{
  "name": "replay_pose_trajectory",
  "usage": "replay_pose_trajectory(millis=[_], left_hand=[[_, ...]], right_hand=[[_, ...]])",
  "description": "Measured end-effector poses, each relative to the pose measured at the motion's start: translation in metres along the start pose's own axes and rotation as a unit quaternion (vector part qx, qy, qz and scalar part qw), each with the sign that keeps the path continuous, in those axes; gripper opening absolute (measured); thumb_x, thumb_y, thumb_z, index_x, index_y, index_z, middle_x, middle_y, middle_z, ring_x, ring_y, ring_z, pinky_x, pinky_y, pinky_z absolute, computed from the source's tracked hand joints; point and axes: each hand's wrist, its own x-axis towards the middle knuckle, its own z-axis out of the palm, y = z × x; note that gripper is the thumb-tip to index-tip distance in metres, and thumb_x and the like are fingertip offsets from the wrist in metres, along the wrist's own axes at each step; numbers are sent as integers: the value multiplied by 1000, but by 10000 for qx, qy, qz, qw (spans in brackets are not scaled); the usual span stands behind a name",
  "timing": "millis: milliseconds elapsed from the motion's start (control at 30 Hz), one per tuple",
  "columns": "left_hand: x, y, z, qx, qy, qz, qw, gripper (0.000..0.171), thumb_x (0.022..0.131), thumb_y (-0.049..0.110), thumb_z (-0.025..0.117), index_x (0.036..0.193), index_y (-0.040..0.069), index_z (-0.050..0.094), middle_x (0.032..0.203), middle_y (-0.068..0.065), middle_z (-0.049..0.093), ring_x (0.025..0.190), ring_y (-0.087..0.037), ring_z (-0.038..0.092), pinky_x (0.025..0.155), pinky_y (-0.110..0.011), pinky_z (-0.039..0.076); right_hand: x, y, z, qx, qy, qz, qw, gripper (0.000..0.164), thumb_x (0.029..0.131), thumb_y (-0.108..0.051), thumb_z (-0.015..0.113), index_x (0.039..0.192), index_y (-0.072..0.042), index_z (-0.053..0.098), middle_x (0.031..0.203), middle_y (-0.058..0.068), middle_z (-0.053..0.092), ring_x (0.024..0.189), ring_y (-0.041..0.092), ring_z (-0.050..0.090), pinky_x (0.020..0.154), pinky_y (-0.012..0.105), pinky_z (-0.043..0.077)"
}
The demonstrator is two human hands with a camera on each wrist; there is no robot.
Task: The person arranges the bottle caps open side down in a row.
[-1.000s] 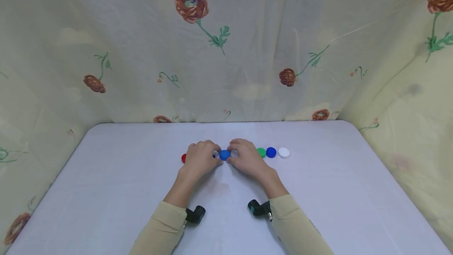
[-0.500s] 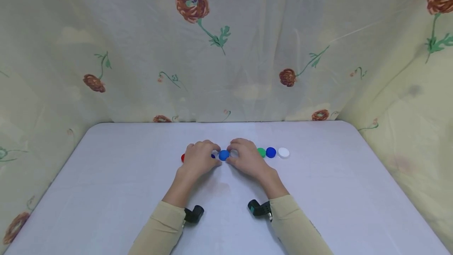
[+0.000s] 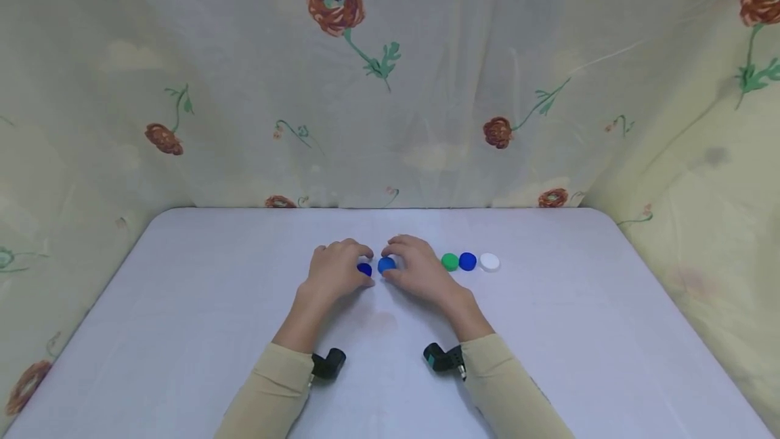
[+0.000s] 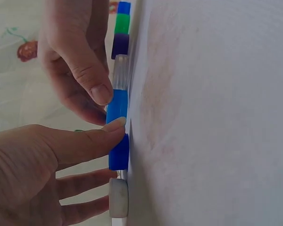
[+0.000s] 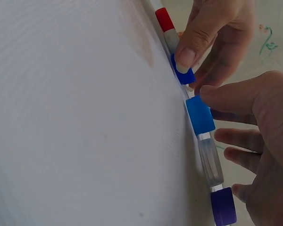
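Azure cap (image 3: 386, 265) pinched in curled right hand (image 3: 419, 271), navy cap (image 3: 365, 269) in curled left hand (image 3: 333, 271).

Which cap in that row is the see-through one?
The clear ribbed cap, sitting between the light blue cap and the purple cap. It is colourless and transparent, while the rest in view look opaque, either white or coloured.

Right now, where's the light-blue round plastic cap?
In the right wrist view, the light-blue cap is right of centre, between a dark-blue round cap and a clear plastic cap.
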Motion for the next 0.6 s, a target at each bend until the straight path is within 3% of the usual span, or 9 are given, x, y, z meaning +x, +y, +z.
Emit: replay_pose_trajectory(millis=[600], left_hand=[[-5, -20, -9, 89, 16, -47, 9999, 39, 81, 32, 82, 118, 22, 73, 130, -6, 67, 122, -30, 61, 102, -56, 43]], right_hand=[[14, -17, 14, -88, -105, -443, 9989, 28, 90, -24, 71, 117, -14, 71, 139, 8, 60, 142, 28, 43, 120, 50, 28]])
